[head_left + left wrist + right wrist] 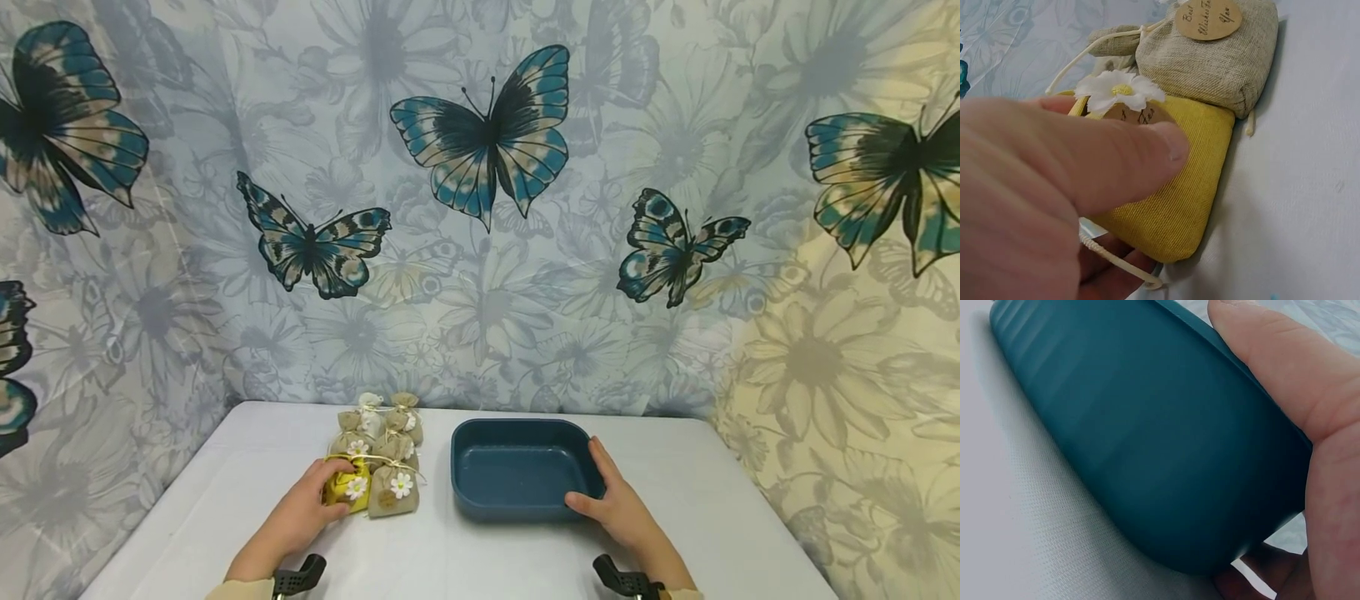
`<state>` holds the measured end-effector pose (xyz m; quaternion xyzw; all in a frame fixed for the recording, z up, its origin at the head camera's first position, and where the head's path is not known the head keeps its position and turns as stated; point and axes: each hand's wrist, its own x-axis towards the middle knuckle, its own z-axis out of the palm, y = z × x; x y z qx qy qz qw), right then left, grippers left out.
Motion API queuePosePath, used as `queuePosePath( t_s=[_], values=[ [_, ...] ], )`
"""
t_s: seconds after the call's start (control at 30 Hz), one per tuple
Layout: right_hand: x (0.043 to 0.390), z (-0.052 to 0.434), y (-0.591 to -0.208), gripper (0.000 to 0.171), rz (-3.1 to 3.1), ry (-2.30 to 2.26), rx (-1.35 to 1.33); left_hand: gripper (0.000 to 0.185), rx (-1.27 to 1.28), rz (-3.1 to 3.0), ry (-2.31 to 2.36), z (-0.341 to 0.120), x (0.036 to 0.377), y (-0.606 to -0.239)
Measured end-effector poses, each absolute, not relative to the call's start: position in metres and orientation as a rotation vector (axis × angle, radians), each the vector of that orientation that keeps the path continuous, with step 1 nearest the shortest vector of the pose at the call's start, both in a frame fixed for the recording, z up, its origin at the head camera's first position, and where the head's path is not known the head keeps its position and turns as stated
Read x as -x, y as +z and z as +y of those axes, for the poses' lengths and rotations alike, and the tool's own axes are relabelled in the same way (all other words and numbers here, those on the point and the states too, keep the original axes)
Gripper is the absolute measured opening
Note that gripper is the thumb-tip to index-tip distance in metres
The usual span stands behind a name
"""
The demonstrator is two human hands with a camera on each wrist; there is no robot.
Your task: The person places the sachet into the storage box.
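My left hand grips a yellow fabric sachet with a white flower on it, at the front left of a cluster of sachets. In the left wrist view the thumb lies across the sachet's round paper tag, with other fingers behind the cloth. Beside it stands a beige sachet, also tagged and flowered. My right hand holds the right end of a dark blue rectangular tub, thumb at the front rim and fingers around the corner. Nothing lies inside the tub.
Behind the front pair stand several more sachets, beige ones and a white one. All rest on a white-covered table. A butterfly-printed cloth hangs along the table's back edge and sides.
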<state>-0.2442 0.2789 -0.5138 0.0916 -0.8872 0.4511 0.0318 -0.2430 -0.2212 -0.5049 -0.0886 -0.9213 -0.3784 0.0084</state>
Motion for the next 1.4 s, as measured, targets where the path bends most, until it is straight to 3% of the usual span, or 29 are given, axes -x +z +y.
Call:
queuePosePath(
  t_s=[1.07, 1.4],
  values=[
    [0.245, 0.281, -0.516, 0.104, -2.735, 1.407, -0.276, 0.052, 0.351, -2.773, -1.147, -0.232, 0.242, -0.494],
    [0.244, 0.278, -0.51, 0.104, -2.758, 1.458, -0.242, 0.053, 0.246, -2.738, -1.309, -0.238, 0.24, -0.485]
  ],
)
